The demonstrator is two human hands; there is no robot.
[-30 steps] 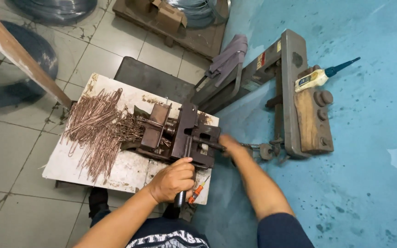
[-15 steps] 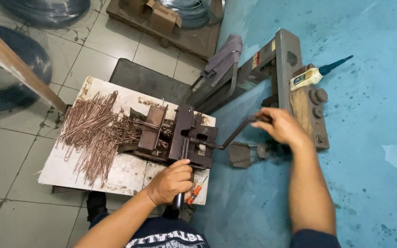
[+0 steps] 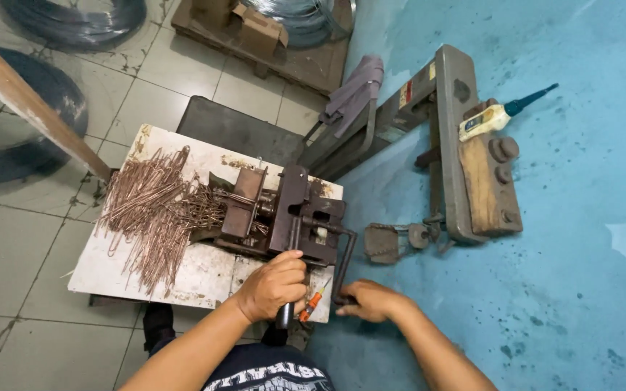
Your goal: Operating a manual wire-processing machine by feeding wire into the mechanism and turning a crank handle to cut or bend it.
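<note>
Blue painted floor (image 3: pixel 545 289): fills the right of our view; grey tiled floor (image 3: pixel 30 289) fills the left.

Coils of wire (image 3: pixel 74 18): dark, at the far left, on the tiles.

Grey metal frame (image 3: pixel 447 137): lies on the blue floor at far right, with a wooden block (image 3: pixel 483 188) along its right side and a small white and blue-tipped tool (image 3: pixel 498 116) resting on top.

Table (image 3: pixel 110 271): a low, worn white board, left of centre, carrying the items below.

Pile of bent copper-coloured wire pieces (image 3: pixel 150 210): heaped on the left half of the table, touching the left side of the machine.

Bending machine (image 3: pixel 284 217): dark rusty metal, hand-worked, at the right end of the table, with a lever running toward us and a crank arm (image 3: pixel 345 261) on its right side.

Left hand (image 3: pixel 273 284): ours, closed in a full fist around the lever handle (image 3: pixel 285 315) at the near edge of the table.

Right hand (image 3: pixel 367 299): ours, fingers curled about the lower end of the crank arm, just right of the table's near corner.

Small orange-handled tool (image 3: pixel 311 304): lies at the near right edge of the table, between our two hands.
</note>
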